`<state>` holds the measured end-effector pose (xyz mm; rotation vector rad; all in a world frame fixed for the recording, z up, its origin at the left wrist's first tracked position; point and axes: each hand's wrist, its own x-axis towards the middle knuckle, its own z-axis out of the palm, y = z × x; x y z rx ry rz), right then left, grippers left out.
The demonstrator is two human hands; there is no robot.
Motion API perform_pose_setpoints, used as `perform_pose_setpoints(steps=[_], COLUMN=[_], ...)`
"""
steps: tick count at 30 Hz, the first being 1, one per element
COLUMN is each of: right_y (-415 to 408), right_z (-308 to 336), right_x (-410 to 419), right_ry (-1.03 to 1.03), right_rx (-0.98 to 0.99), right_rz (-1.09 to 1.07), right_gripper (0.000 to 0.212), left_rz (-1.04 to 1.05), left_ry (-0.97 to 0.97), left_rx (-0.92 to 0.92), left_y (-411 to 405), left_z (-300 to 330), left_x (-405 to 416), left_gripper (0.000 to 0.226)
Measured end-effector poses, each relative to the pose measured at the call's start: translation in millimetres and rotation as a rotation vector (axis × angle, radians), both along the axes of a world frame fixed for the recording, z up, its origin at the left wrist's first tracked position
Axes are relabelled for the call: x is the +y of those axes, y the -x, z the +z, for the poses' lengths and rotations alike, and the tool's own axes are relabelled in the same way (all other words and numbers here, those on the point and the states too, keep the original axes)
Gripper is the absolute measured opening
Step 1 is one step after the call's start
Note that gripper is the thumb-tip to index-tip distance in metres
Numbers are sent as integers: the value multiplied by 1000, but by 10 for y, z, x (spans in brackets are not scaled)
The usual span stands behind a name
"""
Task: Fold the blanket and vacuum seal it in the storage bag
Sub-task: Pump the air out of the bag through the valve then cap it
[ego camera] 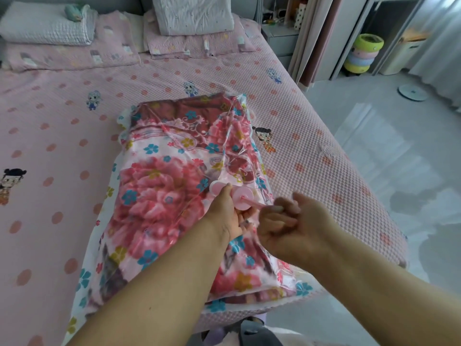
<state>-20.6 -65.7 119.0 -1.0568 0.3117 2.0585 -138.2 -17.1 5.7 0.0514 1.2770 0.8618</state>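
Observation:
A folded red and pink floral blanket [162,186] lies inside a clear storage bag [99,245] with flower prints, on the bed near its right edge. A pink round valve [243,196] sits on top of the bag, with a pink cap [215,189] beside it. My left hand [228,211] rests on the bag and holds the valve area between cap and valve. My right hand [287,223] is closed in a fist around a thin pink handle [253,204] that runs from the valve. What lies under my hands is hidden.
The bed [62,121] has a pink dotted cover with cartoon figures. Pillows [192,16] and a folded white quilt [47,26] lie at its head. To the right are a grey floor [386,146], a nightstand [282,38] and a stack of coloured rings [363,54].

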Motion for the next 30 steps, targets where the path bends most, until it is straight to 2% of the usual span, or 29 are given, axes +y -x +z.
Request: perform_pose_setpoints(steps=[2,5,6,8,11,13,15,17,20,23,26,28,30], right_y=[-87,126,266,429,301,129,40,104,404,364,59,-51,10], right_z=[128,-20,-71,-168,-131,29,146,75,-129,-250,-38,118,85], right_x=[-85,105,187,322,207,47,-52,6,179,181,-68,-182,-94], right_ry=[31,44,65,69,6,1,6,-6,41,-4,-4,5,5], right_rx=[-32,-59,-123,-198,-72,-6,-26,-26,-160,-130,-12,-40,-41], right_rz=[16,-56,-40,-31,-56,-35,-18,-53,-17,-45,-43,-21,-39], right_gripper=[68,66,65,63,63,64,63,65,64,66,68,70,71], left_rz=[29,8,-6,17,-4,-33,-5,-44,-102,-36,-31,27,-32], left_ry=[29,30,8,6,7,-20,-9,21,-2,-9,-11,-6,3], left_rx=[39,-16,21,-18,-21,-28,47,18,52,-36,4,50,47], left_y=[5,-52,-43,-54,-24,22,50,41,28,-7,14,17,-6], left_z=[11,4,43,20,-6,4,-90,-47,-57,-70,-98,-105,-109], left_x=[3,47,48,90,50,16,47,42,30,7,-23,-12,4], left_gripper=[51,66,67,66,52,61,62,64,74,84,70,61,66])
